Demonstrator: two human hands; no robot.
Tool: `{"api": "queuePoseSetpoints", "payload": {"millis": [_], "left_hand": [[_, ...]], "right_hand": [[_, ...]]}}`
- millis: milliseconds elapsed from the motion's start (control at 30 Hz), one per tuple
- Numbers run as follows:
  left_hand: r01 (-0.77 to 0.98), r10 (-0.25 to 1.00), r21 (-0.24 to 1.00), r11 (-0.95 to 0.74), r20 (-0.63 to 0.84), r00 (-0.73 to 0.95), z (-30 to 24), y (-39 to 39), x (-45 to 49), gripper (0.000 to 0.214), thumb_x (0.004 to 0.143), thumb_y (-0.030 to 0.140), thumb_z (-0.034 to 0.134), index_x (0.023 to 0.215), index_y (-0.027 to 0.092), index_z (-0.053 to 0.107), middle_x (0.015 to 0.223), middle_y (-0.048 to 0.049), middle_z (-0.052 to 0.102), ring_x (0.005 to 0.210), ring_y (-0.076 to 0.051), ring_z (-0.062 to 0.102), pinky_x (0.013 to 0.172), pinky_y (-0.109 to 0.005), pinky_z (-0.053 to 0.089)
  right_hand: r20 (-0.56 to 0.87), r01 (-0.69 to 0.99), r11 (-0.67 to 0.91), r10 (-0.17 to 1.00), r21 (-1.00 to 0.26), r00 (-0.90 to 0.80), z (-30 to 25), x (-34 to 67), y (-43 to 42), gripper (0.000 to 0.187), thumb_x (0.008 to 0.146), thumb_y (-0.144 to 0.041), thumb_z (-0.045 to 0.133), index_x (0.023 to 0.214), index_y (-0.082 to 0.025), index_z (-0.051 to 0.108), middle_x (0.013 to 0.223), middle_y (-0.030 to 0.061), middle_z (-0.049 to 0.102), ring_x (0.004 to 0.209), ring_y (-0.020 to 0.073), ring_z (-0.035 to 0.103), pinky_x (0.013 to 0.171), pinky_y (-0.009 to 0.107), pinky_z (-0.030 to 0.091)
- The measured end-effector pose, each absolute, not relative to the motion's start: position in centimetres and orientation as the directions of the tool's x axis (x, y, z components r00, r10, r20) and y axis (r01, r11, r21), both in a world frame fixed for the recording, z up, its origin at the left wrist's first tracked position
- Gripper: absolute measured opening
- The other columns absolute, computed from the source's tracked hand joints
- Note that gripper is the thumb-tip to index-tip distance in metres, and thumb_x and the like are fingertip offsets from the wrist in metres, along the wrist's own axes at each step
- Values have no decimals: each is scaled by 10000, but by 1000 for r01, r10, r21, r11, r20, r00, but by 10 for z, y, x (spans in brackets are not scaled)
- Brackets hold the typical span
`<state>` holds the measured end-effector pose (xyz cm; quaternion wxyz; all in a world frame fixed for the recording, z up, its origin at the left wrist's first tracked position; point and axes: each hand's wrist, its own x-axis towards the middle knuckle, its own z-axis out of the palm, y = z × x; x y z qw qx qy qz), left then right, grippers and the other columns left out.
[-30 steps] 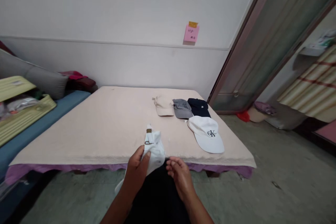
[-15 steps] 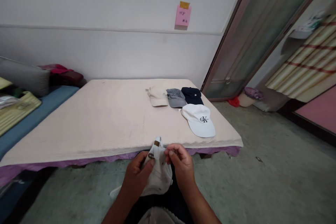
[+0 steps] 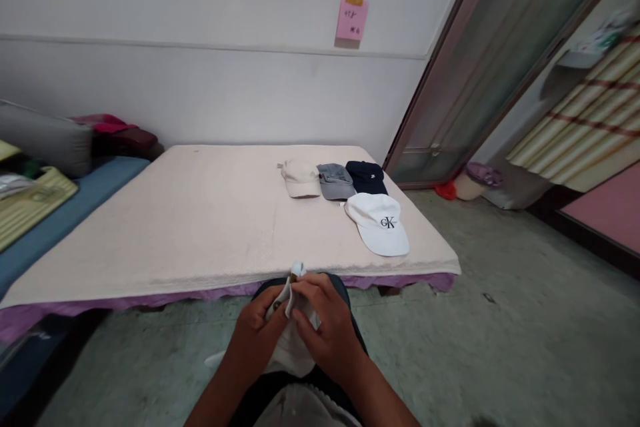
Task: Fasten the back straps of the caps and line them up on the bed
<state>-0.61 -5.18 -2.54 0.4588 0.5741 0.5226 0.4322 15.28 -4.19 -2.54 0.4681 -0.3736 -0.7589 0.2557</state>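
Your left hand (image 3: 257, 333) and right hand (image 3: 325, 330) both pinch the white cap (image 3: 293, 347) near the bed (image 3: 200, 227) edge, while far right lie beige cap (image 3: 300, 178), grey cap (image 3: 336, 181), navy cap (image 3: 367, 177) and logo cap (image 3: 377, 223).

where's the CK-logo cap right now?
Head view: the CK-logo cap lies on the bed's right near corner, just in front of the navy cap.

Right hand (image 3: 325, 333) now closed over white cap (image 3: 293, 350), cap lowered toward lap
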Motion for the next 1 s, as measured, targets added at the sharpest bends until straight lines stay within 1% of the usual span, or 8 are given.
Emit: {"api": "queuePoseSetpoints", "payload": {"millis": [100, 200, 267, 367, 600, 733, 867, 1000], "left_hand": [[219, 990, 975, -39, 8, 141, -26, -53, -10, 324, 853, 318, 534, 1149, 249, 649, 1032, -30, 693, 925, -215, 613, 790, -260, 448], [223, 993, 975, -24, -2, 115, -28, -52, -13, 303, 857, 334, 525, 1110, 242, 666, 978, -30, 694, 889, -215, 610, 769, -263, 448], [233, 996, 972, -11, -10, 91, -28, -52, -14, 272, 855, 339, 525, 1046, 228, 684, 895, -29, 684, 838, -211, 601, 735, -262, 446], [273, 994, 961, -32, 2, 111, -25, -54, -12, 208, 847, 336, 532, 886, 204, 688, 801, -24, 634, 768, -193, 566, 693, -253, 428], [244, 988, 968, 63, -95, 120, -17, -53, -6, 204, 824, 365, 546, 789, 190, 646, 681, 6, 558, 632, -152, 481, 559, -220, 376], [291, 989, 955, 47, -85, 119, -15, -51, -3, 214, 823, 372, 548, 785, 189, 651, 693, 3, 578, 652, -156, 491, 578, -224, 381], [306, 986, 951, 44, -91, 141, -12, -51, 1, 219, 830, 361, 541, 802, 184, 667, 693, -4, 589, 643, -157, 496, 571, -226, 382], [293, 976, 955, 50, -109, 188, -11, -49, 8, 228, 828, 346, 553, 905, 192, 704, 752, -26, 652, 672, -173, 538, 584, -231, 407]], "right_hand": [[525, 375, 602, 798, -705, -295, -28, 154, -40, 313, 836, -152, 536, 1140, -222, 558, 1103, 96, 559, 1054, 224, 526, 924, 379, 435], [519, 383, 637, 770, -669, -372, -28, 155, -37, 332, 857, -143, 497, 1175, -223, 544, 1114, 104, 566, 1053, 226, 527, 923, 388, 439], [520, 372, 654, 753, -659, -402, -27, 155, -36, 347, 856, -125, 479, 1185, -215, 540, 1119, 107, 569, 1046, 225, 529, 914, 387, 443], [541, 335, 636, 770, -695, -339, -27, 152, -34, 279, 847, -102, 474, 1085, -198, 581, 1029, 92, 591, 971, 204, 554, 860, 349, 456], [441, 250, 467, 884, -848, -153, -26, 146, -33, 114, 858, -144, 502, 853, -196, 603, 776, 14, 605, 718, 139, 568, 666, 243, 423], [406, 204, 422, 907, -884, -117, -28, 147, -35, 118, 861, -170, 513, 849, -190, 629, 771, 16, 624, 714, 139, 577, 668, 238, 421], [294, 120, 301, 953, -946, -77, -34, 154, -33, 109, 859, -216, 530, 841, -188, 634, 744, 11, 638, 677, 134, 584, 626, 225, 438], [195, 4, 195, 981, -981, -16, -41, 164, -28, 128, 870, -257, 515, 863, -179, 616, 663, -4, 624, 601, 124, 590, 568, 214, 447]]}}
